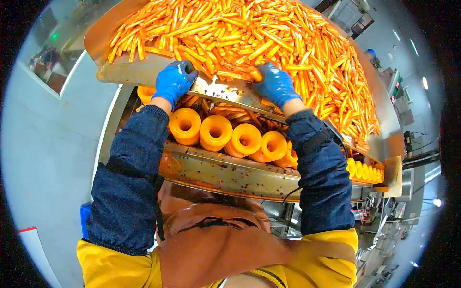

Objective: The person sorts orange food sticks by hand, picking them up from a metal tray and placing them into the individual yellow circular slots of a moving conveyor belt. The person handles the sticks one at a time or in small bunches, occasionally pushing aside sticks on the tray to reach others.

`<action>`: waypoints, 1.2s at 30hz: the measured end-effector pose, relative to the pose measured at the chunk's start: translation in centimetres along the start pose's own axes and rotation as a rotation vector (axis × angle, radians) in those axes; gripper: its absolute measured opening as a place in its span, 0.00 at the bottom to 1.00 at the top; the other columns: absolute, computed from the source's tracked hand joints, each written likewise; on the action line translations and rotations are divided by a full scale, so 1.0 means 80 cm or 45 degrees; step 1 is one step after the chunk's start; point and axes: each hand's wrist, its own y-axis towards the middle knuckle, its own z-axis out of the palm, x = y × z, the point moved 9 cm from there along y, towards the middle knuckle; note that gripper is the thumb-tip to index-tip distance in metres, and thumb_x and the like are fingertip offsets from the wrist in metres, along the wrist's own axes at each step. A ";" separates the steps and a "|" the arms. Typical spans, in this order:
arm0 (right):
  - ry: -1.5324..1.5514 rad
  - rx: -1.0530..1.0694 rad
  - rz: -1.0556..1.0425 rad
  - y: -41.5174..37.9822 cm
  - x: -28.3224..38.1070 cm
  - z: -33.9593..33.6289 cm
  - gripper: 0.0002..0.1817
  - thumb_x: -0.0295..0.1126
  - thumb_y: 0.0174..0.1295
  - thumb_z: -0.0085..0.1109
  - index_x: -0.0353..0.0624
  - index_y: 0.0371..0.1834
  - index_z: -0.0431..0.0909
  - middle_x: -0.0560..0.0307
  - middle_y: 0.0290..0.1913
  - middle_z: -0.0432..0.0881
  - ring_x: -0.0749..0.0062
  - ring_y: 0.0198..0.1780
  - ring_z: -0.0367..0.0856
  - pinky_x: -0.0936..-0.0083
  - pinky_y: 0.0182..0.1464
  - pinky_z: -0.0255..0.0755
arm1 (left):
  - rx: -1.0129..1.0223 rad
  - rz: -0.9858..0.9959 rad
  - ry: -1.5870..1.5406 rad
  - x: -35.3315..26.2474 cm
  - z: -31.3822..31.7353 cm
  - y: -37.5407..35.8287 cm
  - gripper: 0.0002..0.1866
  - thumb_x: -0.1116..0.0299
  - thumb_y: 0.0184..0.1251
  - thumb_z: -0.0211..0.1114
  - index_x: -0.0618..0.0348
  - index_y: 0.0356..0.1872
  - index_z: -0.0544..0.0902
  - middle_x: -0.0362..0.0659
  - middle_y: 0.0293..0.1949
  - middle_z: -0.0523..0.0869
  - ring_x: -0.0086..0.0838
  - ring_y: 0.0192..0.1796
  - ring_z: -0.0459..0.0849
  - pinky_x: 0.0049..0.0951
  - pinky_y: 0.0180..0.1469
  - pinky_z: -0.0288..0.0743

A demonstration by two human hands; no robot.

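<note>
Orange sticks coated in a glossy sauce are heaped on a large metal tray. My left hand, in a blue glove, is at the tray's near edge with its fingers curled in; what they hold, if anything, is hidden. My right hand, also gloved in blue, is closed on an orange piece just above the same edge. Below the tray stands a row of orange cups with round, funnel-like openings. Darker sticks lie between the cups and the tray.
A stained metal rail runs in front of the cups, close to the brown apron. More orange cups line up at the right. Grey floor shows at the left. Metal equipment stands at the far right.
</note>
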 end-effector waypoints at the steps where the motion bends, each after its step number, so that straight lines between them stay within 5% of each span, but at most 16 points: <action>1: 0.092 -0.143 0.062 -0.006 -0.013 -0.014 0.18 0.40 0.51 0.59 0.44 0.43 0.79 0.45 0.42 0.80 0.51 0.47 0.79 0.62 0.50 0.74 | 0.001 -0.005 -0.008 0.000 -0.001 -0.001 0.17 0.50 0.56 0.61 0.52 0.35 0.81 0.48 0.39 0.83 0.42 0.44 0.81 0.41 0.45 0.74; 3: 0.140 -0.278 0.103 -0.019 -0.036 -0.030 0.19 0.41 0.51 0.61 0.44 0.45 0.79 0.46 0.42 0.80 0.53 0.47 0.79 0.64 0.51 0.73 | 0.026 -0.036 -0.027 0.001 0.000 -0.001 0.17 0.50 0.56 0.60 0.52 0.35 0.81 0.48 0.40 0.83 0.42 0.44 0.81 0.41 0.46 0.74; 5: 0.734 -0.488 0.348 -0.038 -0.085 -0.042 0.18 0.39 0.52 0.63 0.42 0.44 0.79 0.46 0.41 0.81 0.55 0.45 0.80 0.66 0.49 0.72 | -0.013 -0.021 -0.026 0.001 -0.001 -0.002 0.17 0.49 0.57 0.60 0.53 0.36 0.81 0.48 0.40 0.83 0.43 0.44 0.81 0.41 0.46 0.74; 7: 1.298 -0.596 0.598 -0.057 -0.128 -0.025 0.14 0.35 0.55 0.65 0.40 0.41 0.79 0.57 0.38 0.83 0.73 0.38 0.79 0.75 0.43 0.72 | -0.051 -0.001 -0.021 -0.002 -0.004 -0.003 0.18 0.49 0.57 0.61 0.53 0.37 0.80 0.49 0.40 0.82 0.44 0.44 0.81 0.41 0.46 0.74; 9: 1.598 -0.729 0.612 -0.077 -0.126 -0.047 0.12 0.32 0.55 0.65 0.41 0.41 0.79 0.61 0.37 0.82 0.78 0.38 0.77 0.78 0.43 0.71 | 0.005 -0.046 0.002 0.000 -0.002 -0.003 0.19 0.48 0.57 0.61 0.53 0.38 0.81 0.49 0.41 0.83 0.44 0.45 0.81 0.41 0.47 0.74; 11: 1.790 -0.822 0.610 -0.097 -0.131 -0.049 0.12 0.29 0.56 0.62 0.39 0.43 0.79 0.60 0.39 0.82 0.74 0.40 0.80 0.76 0.45 0.73 | 0.005 -0.043 0.008 0.002 0.000 -0.002 0.19 0.48 0.57 0.61 0.53 0.37 0.81 0.49 0.41 0.83 0.44 0.45 0.81 0.41 0.46 0.75; 13: 1.289 -0.844 0.340 -0.125 -0.123 -0.060 0.10 0.32 0.59 0.57 0.40 0.42 0.80 0.58 0.40 0.82 0.71 0.42 0.80 0.74 0.47 0.73 | 0.004 -0.038 0.016 0.001 0.001 0.001 0.19 0.48 0.57 0.60 0.52 0.37 0.81 0.49 0.41 0.83 0.44 0.45 0.81 0.41 0.46 0.75; 15: 2.166 -0.752 0.759 -0.146 -0.077 -0.037 0.12 0.34 0.61 0.55 0.40 0.43 0.78 0.57 0.42 0.81 0.70 0.45 0.79 0.73 0.49 0.73 | 0.008 -0.053 -0.004 0.000 -0.002 -0.001 0.17 0.49 0.57 0.61 0.52 0.35 0.82 0.48 0.40 0.83 0.42 0.44 0.81 0.40 0.46 0.75; 17: 2.525 -0.535 0.918 -0.167 -0.045 0.004 0.15 0.33 0.57 0.61 0.40 0.46 0.76 0.58 0.43 0.80 0.70 0.45 0.79 0.73 0.49 0.73 | -0.024 -0.040 0.048 -0.001 -0.003 -0.002 0.18 0.49 0.57 0.61 0.52 0.35 0.82 0.48 0.40 0.83 0.41 0.44 0.81 0.40 0.46 0.75; 25: 1.787 -0.450 0.908 -0.210 -0.009 0.028 0.10 0.25 0.51 0.67 0.40 0.37 0.79 0.62 0.35 0.81 0.78 0.37 0.79 0.80 0.42 0.72 | -0.048 -0.039 0.083 -0.001 -0.005 0.000 0.18 0.47 0.57 0.60 0.52 0.35 0.81 0.48 0.40 0.83 0.42 0.45 0.81 0.40 0.46 0.75; 31: 1.666 -0.586 0.899 -0.227 -0.038 0.013 0.10 0.25 0.52 0.67 0.40 0.37 0.79 0.63 0.35 0.81 0.77 0.37 0.78 0.79 0.43 0.71 | -0.033 -0.023 0.048 0.006 0.004 0.003 0.19 0.47 0.57 0.59 0.53 0.36 0.81 0.49 0.41 0.83 0.42 0.46 0.81 0.41 0.47 0.74; 36: 1.925 -0.936 0.866 -0.258 -0.057 -0.029 0.14 0.24 0.55 0.63 0.39 0.45 0.76 0.60 0.42 0.79 0.74 0.44 0.78 0.76 0.49 0.71 | 0.017 -0.057 0.045 0.005 0.004 0.004 0.19 0.47 0.57 0.59 0.53 0.36 0.81 0.49 0.42 0.83 0.43 0.46 0.81 0.40 0.48 0.74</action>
